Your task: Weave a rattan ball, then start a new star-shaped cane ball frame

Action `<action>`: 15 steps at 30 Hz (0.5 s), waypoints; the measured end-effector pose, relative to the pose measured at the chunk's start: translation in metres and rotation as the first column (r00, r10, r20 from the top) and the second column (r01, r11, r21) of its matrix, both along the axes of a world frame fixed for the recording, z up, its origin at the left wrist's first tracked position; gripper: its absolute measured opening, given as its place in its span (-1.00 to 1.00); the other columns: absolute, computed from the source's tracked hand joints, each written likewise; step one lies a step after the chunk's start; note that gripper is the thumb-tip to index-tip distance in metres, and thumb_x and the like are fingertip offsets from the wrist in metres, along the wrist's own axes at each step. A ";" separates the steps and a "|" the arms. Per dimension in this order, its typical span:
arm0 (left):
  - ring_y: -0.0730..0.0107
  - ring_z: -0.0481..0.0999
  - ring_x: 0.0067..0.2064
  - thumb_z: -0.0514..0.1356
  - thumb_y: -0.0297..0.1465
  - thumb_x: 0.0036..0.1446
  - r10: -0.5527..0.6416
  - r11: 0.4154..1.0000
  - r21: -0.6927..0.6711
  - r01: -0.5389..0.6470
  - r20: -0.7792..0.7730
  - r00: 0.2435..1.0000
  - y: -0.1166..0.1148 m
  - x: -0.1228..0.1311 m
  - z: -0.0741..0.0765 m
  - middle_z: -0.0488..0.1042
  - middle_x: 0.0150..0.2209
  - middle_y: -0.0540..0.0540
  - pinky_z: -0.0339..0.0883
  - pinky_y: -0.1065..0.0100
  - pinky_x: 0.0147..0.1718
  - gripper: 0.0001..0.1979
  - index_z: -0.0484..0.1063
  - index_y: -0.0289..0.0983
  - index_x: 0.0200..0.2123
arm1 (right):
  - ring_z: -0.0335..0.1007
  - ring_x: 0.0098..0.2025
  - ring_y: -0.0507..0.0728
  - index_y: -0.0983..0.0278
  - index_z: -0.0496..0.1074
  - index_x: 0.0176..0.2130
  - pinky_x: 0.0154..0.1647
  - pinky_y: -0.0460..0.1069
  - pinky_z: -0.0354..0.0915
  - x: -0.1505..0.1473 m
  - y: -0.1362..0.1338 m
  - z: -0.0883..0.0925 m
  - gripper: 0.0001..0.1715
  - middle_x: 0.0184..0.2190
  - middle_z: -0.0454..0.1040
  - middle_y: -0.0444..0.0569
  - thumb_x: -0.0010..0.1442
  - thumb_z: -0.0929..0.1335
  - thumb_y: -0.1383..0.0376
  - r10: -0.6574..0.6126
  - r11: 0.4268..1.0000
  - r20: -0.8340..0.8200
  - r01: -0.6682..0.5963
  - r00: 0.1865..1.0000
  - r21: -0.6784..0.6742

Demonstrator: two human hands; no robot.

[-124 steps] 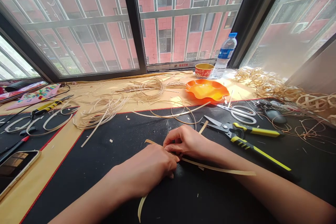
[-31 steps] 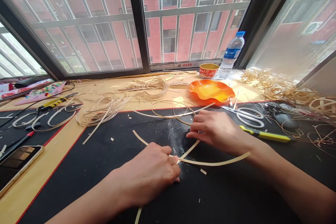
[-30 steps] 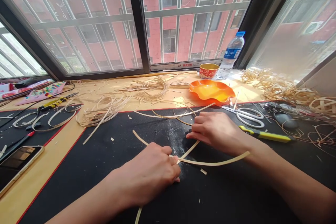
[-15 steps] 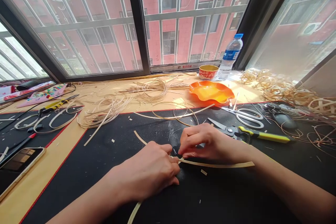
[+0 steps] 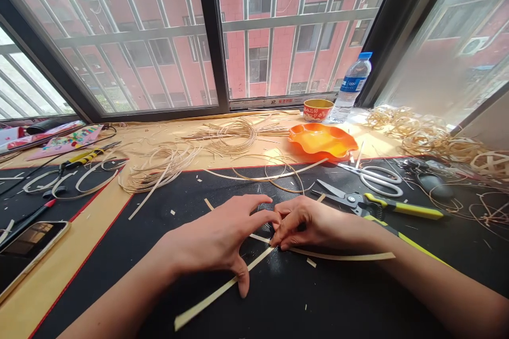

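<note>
Two pale flat bamboo-like strips cross in front of me. One strip (image 5: 212,297) runs from the lower left up to my right hand (image 5: 308,222), and the other strip (image 5: 350,257) stretches out to the right beneath that wrist. My right hand is closed in a pinch at the crossing, where its fingertips partly hide the strips. Fingers spread, my left hand (image 5: 217,235) hovers just left of it. Its thumb lies over the lower-left strip, and its fingertips come close to the right hand's. A strip end (image 5: 208,204) shows beyond the left hand.
Garden shears (image 5: 358,204) and white-handled scissors (image 5: 379,180) lie at right on the black mat (image 5: 99,286). Behind stand an orange wavy dish (image 5: 324,140), a red tin (image 5: 318,111) and a water bottle (image 5: 352,87). Coiled strips (image 5: 157,172) and a phone (image 5: 32,249) are at left.
My left hand has opened from its closed grip at the crossing and lifted slightly. The strip at lower left has swung into a straighter line. My right hand stays at the crossing.
</note>
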State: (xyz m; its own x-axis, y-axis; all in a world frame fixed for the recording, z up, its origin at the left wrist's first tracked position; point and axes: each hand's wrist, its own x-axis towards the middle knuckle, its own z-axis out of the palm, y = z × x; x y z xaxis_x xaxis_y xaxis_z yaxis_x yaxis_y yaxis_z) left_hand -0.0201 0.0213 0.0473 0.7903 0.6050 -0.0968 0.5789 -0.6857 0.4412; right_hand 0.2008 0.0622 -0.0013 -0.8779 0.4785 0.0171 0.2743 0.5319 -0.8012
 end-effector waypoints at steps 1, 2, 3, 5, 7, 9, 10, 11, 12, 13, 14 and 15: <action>-0.08 0.06 0.29 0.50 -0.30 -0.38 0.008 0.999 0.052 -0.008 -0.001 1.000 0.001 0.000 -0.004 0.06 0.27 -0.36 0.06 -0.05 0.17 -0.01 0.17 -0.19 0.17 | 0.39 -0.25 0.05 0.33 0.60 -0.26 -0.21 -0.11 0.30 0.000 0.000 0.000 -0.76 -0.34 0.49 0.01 0.15 0.38 0.25 0.004 1.000 -0.003 -0.004 1.000 -0.007; -0.13 -0.05 0.32 0.50 -0.25 -0.40 0.006 0.995 0.100 -0.005 -0.010 1.000 0.002 -0.001 -0.008 -0.01 0.29 -0.42 -0.07 -0.15 0.19 0.10 0.07 -0.20 0.24 | 0.39 -0.25 0.05 0.34 0.60 -0.24 -0.21 -0.11 0.30 0.000 0.000 -0.001 -0.75 -0.33 0.50 0.02 0.16 0.37 0.24 0.011 1.000 -0.005 -0.011 1.000 -0.012; -0.17 -0.15 0.34 0.49 -0.20 -0.40 0.001 0.991 0.135 0.003 -0.028 1.000 0.003 -0.001 -0.011 -0.07 0.31 -0.47 -0.20 -0.24 0.20 0.18 -0.03 -0.23 0.28 | 0.39 -0.26 0.05 0.34 0.60 -0.24 -0.23 -0.11 0.30 0.001 0.001 -0.001 -0.73 -0.33 0.50 0.02 0.17 0.37 0.22 0.017 1.000 -0.006 -0.017 1.000 -0.011; -0.22 -0.30 0.35 0.45 -0.12 -0.35 -0.002 0.986 0.164 0.014 -0.076 0.997 0.005 -0.003 -0.017 -0.17 0.32 -0.56 -0.38 -0.34 0.16 0.24 -0.15 -0.31 0.31 | 0.38 -0.30 0.03 0.33 0.60 -0.24 -0.24 -0.11 0.31 0.001 0.002 -0.003 -0.69 -0.34 0.48 0.03 0.17 0.36 0.17 0.023 1.000 -0.012 -0.023 1.000 0.004; -0.25 -0.35 0.34 0.43 -0.06 -0.34 0.009 0.988 0.153 0.009 -0.118 0.993 0.008 -0.004 -0.020 -0.23 0.31 -0.63 -0.41 -0.38 0.13 0.26 -0.17 -0.38 0.32 | 0.38 -0.31 0.03 0.33 0.60 -0.24 -0.24 -0.10 0.32 0.001 0.003 -0.003 -0.65 -0.34 0.47 0.03 0.18 0.35 0.14 0.023 1.000 -0.014 -0.022 1.000 0.010; -0.26 -0.34 0.34 0.43 -0.04 -0.38 0.020 0.988 0.152 -0.002 -0.113 0.993 0.010 -0.004 -0.021 -0.24 0.30 -0.64 -0.39 -0.38 0.14 0.28 -0.15 -0.41 0.31 | 0.37 -0.32 0.02 0.34 0.60 -0.24 -0.25 -0.11 0.32 0.001 0.003 -0.003 -0.64 -0.36 0.47 0.03 0.18 0.34 0.13 0.033 0.999 -0.016 -0.033 0.999 0.001; -0.25 -0.29 0.34 0.43 -0.05 -0.38 0.028 0.986 0.164 -0.015 -0.083 0.996 0.011 -0.002 -0.021 -0.20 0.30 -0.62 -0.36 -0.37 0.15 0.26 -0.11 -0.41 0.30 | 0.37 -0.32 0.02 0.34 0.60 -0.25 -0.26 -0.11 0.31 0.000 0.003 -0.002 -0.64 -0.36 0.48 0.03 0.18 0.34 0.13 0.039 0.999 -0.019 -0.039 0.999 -0.002; -0.22 -0.18 0.34 0.43 -0.06 -0.35 0.042 0.983 0.182 -0.035 -0.033 0.999 0.011 -0.001 -0.020 -0.09 0.30 -0.59 -0.30 -0.33 0.17 0.19 -0.04 -0.39 0.29 | 0.37 -0.33 0.02 0.33 0.60 -0.26 -0.27 -0.11 0.31 0.000 0.003 -0.002 -0.65 -0.37 0.48 0.02 0.18 0.35 0.13 0.041 0.999 -0.024 -0.041 0.999 -0.002; -0.15 0.00 0.31 0.42 -0.10 -0.27 0.058 0.976 0.210 -0.066 0.044 0.997 0.011 0.001 -0.019 0.08 0.26 -0.52 -0.20 -0.28 0.19 0.06 0.06 -0.36 0.25 | 0.37 -0.33 0.02 0.33 0.61 -0.28 -0.28 -0.11 0.31 0.000 0.003 -0.001 -0.65 -0.37 0.48 0.01 0.18 0.35 0.12 0.039 0.999 -0.030 -0.039 0.999 0.000; -0.04 0.20 0.24 0.40 -0.16 -0.15 0.075 0.963 0.246 -0.108 0.143 0.987 0.011 0.002 -0.018 0.28 0.17 -0.42 -0.06 -0.18 0.20 -0.14 0.19 -0.33 0.18 | 0.37 -0.33 0.02 0.32 0.61 -0.29 -0.28 -0.11 0.31 0.000 0.003 -0.001 -0.65 -0.37 0.47 0.01 0.18 0.35 0.12 0.036 0.999 -0.032 -0.036 0.999 -0.001; 0.10 0.38 0.13 0.35 -0.24 -0.03 0.091 0.942 0.291 -0.167 0.260 0.961 0.010 0.004 -0.016 0.45 0.03 -0.29 0.12 -0.05 0.17 -0.38 0.31 -0.30 0.09 | 0.37 -0.33 0.02 0.32 0.60 -0.29 -0.29 -0.11 0.31 0.000 0.003 -0.001 -0.64 -0.36 0.47 0.01 0.17 0.35 0.11 0.033 0.999 -0.033 -0.033 0.999 -0.009; 0.23 0.49 -0.01 0.29 -0.33 0.07 0.103 0.909 0.339 -0.243 0.382 0.918 0.009 0.005 -0.014 0.55 -0.11 -0.18 0.27 0.10 0.09 -0.61 0.39 -0.28 -0.02 | 0.37 -0.34 0.02 0.32 0.60 -0.28 -0.29 -0.11 0.31 0.000 0.003 -0.001 -0.63 -0.36 0.46 0.01 0.17 0.35 0.09 0.031 0.999 -0.034 -0.032 0.999 -0.022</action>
